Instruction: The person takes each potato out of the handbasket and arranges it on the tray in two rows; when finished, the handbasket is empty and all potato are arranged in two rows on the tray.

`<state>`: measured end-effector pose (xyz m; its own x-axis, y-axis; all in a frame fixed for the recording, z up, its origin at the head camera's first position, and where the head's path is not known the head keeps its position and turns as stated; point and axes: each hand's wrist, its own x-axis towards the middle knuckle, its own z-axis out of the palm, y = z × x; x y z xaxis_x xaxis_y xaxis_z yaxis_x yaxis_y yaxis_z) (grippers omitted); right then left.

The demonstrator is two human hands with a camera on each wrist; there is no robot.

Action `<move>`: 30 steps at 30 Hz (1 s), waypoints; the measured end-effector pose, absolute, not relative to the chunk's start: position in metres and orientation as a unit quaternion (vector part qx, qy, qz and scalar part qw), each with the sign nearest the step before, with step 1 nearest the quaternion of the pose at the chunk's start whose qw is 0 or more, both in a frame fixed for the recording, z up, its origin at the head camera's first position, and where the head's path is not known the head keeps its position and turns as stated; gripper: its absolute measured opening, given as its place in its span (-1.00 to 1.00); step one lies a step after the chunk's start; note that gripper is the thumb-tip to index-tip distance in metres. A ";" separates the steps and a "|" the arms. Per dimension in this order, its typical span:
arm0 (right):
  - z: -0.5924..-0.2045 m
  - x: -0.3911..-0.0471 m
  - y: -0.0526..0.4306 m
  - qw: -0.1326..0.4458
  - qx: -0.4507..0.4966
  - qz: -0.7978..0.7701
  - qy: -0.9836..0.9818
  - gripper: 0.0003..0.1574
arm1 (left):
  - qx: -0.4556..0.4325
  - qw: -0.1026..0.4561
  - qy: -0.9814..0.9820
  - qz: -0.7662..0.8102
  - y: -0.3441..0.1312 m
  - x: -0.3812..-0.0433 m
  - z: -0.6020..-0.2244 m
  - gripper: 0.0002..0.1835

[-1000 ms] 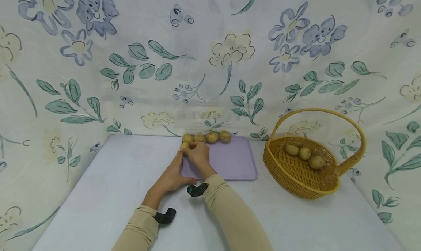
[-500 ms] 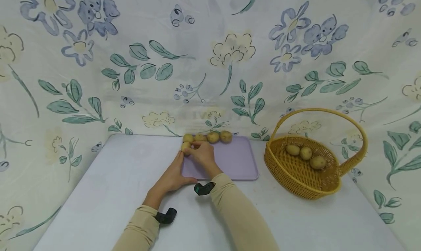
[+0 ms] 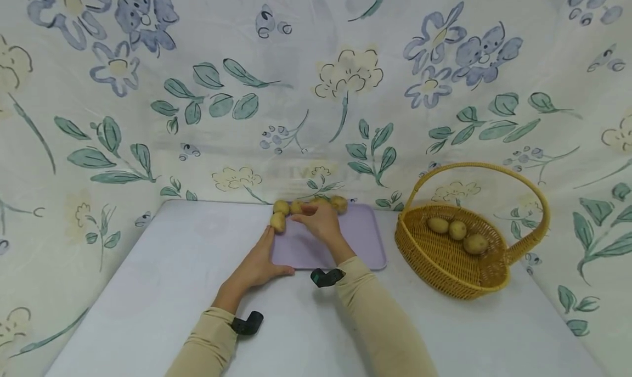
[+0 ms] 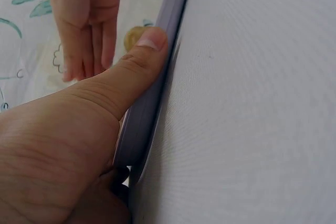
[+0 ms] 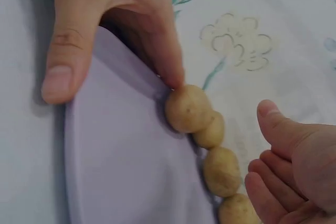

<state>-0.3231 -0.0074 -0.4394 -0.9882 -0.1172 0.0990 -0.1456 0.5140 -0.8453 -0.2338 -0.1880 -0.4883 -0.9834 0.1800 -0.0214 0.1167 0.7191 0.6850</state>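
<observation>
My left hand [image 3: 257, 262] spans the near left corner of a lilac tray [image 3: 355, 248], thumb [image 4: 131, 72] along the front rim and fingers straight up the left side. In the right wrist view its fingertip touches a potato [image 5: 188, 108]. That potato [image 3: 278, 222] lies on the tray's left edge, in front of a row of potatoes along the back edge, partly hidden by my right hand [image 3: 321, 220]. The right hand hovers over the tray, apart from the nearest potato; its fingers [image 5: 283, 174] are loosely bent and hold nothing visible.
A yellow wicker basket [image 3: 429, 275] with a tall handle stands to the right of the tray, with 3 potatoes [image 3: 457, 230] inside. Flower-patterned cloth [image 3: 316, 119] hangs behind the white table [image 3: 173, 256].
My right hand has let go of the front left potato and moved right, across the tray. The potato stays at the left edge. My left hand keeps its place at the corner.
</observation>
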 end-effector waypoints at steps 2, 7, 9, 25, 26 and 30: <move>-0.435 -0.323 0.001 0.018 0.081 0.494 -0.866 -0.44 | 0.078 0.046 0.927 0.365 -0.187 -0.234 -0.488 0.47; -0.421 -0.321 0.024 0.031 0.094 0.488 -0.867 -0.44 | 0.078 0.044 0.925 0.368 -0.185 -0.233 -0.488 0.47; -0.415 -0.318 0.035 0.033 0.092 0.482 -0.871 -0.44 | 0.080 0.044 0.924 0.371 -0.185 -0.233 -0.488 0.47; -0.370 -0.301 0.142 0.007 0.088 0.436 -0.896 -0.37 | 0.084 0.040 0.926 0.367 -0.187 -0.235 -0.493 0.46; -0.367 -0.300 0.150 0.000 0.084 0.438 -0.895 -0.38 | 0.083 0.040 0.926 0.366 -0.187 -0.236 -0.493 0.46; -0.357 -0.292 0.182 -0.027 0.085 0.419 -0.904 -0.37 | 0.080 0.042 0.928 0.362 -0.188 -0.235 -0.491 0.46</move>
<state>-0.2920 0.1816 -0.3572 -0.9841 -0.1764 0.0220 -0.1308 0.6351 -0.7613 -0.2349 -0.1875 -0.4914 -0.9834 0.1801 -0.0205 0.1186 0.7247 0.6788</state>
